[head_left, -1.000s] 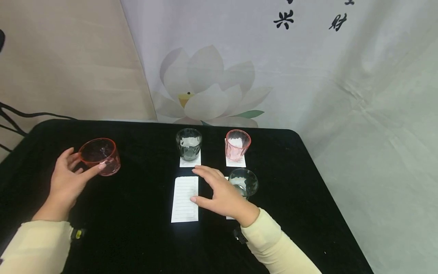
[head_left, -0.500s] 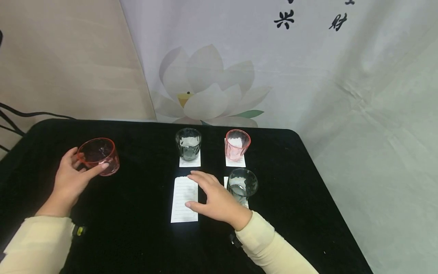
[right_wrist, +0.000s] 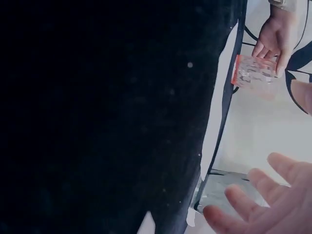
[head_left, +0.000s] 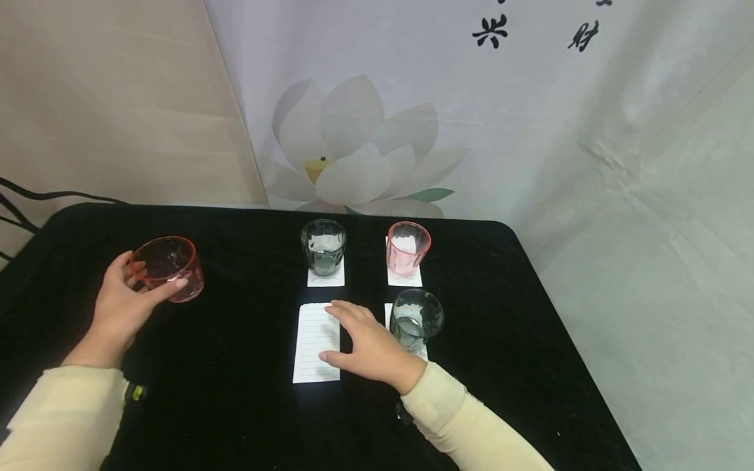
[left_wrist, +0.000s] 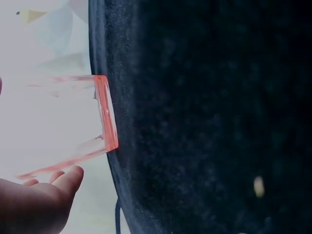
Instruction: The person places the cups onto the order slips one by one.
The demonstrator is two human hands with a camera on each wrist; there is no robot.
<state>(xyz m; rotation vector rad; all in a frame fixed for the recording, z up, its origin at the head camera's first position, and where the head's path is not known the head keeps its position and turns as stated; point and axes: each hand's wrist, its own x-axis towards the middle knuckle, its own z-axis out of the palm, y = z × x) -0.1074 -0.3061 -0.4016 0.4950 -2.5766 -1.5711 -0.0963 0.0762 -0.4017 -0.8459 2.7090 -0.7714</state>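
At the table's left, my left hand [head_left: 120, 306] holds a clear pink glass [head_left: 192, 285] with a red rim, thumb on its near side and fingers at its left. The left wrist view has this glass [left_wrist: 108, 113] beside the fingertips. My right hand [head_left: 375, 348] is spread with nothing in it, over the right edge of a lined white paper slip [head_left: 311, 350]. Just right of that hand stands a grey glass [head_left: 417, 322] on another slip. In the right wrist view, the fingers [right_wrist: 263, 187] are extended and apart.
Farther back, a second grey glass [head_left: 324, 252] and a second pink glass [head_left: 409, 250] stand upright, each on a white slip. A black cloth covers the table [head_left: 235, 386]. Behind it hangs a pale backdrop [head_left: 530, 131] with a lotus print; black cables [head_left: 59, 194] run at left.
My right hand has shifted slightly left, uncovering more of the slip under the nearer grey glass. My left hand keeps its hold on the pink glass, almost in place.
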